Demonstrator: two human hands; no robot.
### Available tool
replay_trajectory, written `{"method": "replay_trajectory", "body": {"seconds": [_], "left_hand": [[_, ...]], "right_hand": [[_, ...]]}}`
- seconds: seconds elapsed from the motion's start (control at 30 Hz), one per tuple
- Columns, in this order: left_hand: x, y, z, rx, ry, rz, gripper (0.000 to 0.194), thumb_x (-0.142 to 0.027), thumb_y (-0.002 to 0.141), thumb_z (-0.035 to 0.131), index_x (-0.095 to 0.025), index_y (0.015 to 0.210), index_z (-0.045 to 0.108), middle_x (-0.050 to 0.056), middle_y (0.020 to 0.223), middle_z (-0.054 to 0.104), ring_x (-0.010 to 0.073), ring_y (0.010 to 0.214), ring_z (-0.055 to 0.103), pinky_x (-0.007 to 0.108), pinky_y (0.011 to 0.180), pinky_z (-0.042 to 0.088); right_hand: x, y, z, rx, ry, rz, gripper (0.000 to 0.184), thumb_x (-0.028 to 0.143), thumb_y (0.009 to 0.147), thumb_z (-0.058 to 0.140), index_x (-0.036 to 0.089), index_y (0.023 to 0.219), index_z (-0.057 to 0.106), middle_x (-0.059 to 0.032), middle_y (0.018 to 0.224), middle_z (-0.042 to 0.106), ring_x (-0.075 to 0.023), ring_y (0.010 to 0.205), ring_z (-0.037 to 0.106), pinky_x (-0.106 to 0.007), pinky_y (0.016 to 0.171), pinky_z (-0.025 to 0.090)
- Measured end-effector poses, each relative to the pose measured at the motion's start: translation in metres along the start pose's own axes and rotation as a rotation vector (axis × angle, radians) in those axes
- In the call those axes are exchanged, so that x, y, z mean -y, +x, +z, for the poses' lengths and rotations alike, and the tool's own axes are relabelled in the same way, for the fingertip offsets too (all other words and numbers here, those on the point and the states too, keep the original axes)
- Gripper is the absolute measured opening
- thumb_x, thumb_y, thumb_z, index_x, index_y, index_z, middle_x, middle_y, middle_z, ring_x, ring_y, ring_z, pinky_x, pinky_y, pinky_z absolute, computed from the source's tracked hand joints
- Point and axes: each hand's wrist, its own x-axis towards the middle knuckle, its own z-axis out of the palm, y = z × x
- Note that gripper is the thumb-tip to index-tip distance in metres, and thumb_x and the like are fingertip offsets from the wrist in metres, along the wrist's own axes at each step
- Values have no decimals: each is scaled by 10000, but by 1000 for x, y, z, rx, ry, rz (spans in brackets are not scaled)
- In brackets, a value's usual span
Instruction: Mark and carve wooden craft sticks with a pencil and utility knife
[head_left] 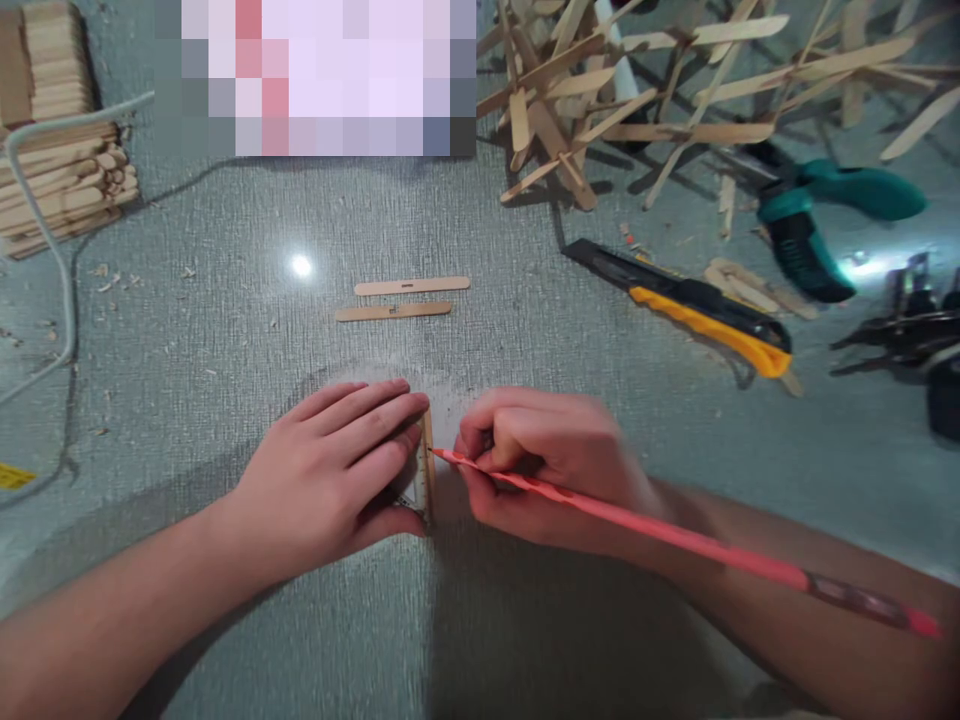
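Observation:
My left hand holds a clear ruler with printed marks down against an upright wooden craft stick. Its fingers lie over the ruler's upper part and the thumb is at the lower end, so most of the ruler is hidden. In my right hand is a red pencil, pinched near its point. The pencil tip touches or almost touches the stick beside the ruler's edge. Farther up the table lie two craft sticks, a paler one and a darker one, each with a small dark mark mid-length.
Bundled craft sticks and a grey cable are at left. A yellow-and-black utility knife, green-handled pliers and a pile of crossed sticks occupy the upper right. A dark metal object stands at the right edge.

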Motion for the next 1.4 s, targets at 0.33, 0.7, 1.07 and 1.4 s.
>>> {"method": "replay_trajectory", "body": {"seconds": [0.33, 0.7, 1.07, 1.4], "left_hand": [[0, 0, -1, 1, -8, -7, 563, -640, 1010, 602, -128, 1224, 698, 150, 1430, 687, 334, 1358, 642, 505, 1138, 545], [0, 2, -1, 2, -19, -8, 565, -633, 996, 627, -118, 1218, 699, 162, 1422, 689, 347, 1354, 641, 518, 1146, 539], [1, 1, -1, -5, -20, -2, 570, -636, 988, 638, -118, 1218, 701, 169, 1422, 688, 350, 1356, 641, 517, 1142, 541], [1, 1, 0, -1, -10, 2, 586, -640, 991, 632, -103, 1216, 697, 164, 1434, 681, 352, 1358, 638, 524, 1136, 539]], "right_hand": [[1, 0, -1, 6, 0, 5, 291, 71, 799, 672, 232, 711, 446, 20, 778, 671, -76, 619, 582, -200, 546, 414], [1, 1, -2, 9, -11, 5, 289, 71, 784, 674, 237, 714, 448, 25, 773, 672, -84, 614, 591, -206, 543, 434], [2, 0, -2, -1, -9, -7, 304, 82, 806, 668, 246, 708, 432, 18, 776, 677, -87, 593, 573, -230, 517, 429], [1, 0, -3, 18, -14, -20, 299, 81, 803, 669, 236, 716, 429, 25, 762, 672, -77, 619, 585, -207, 543, 428]]}}
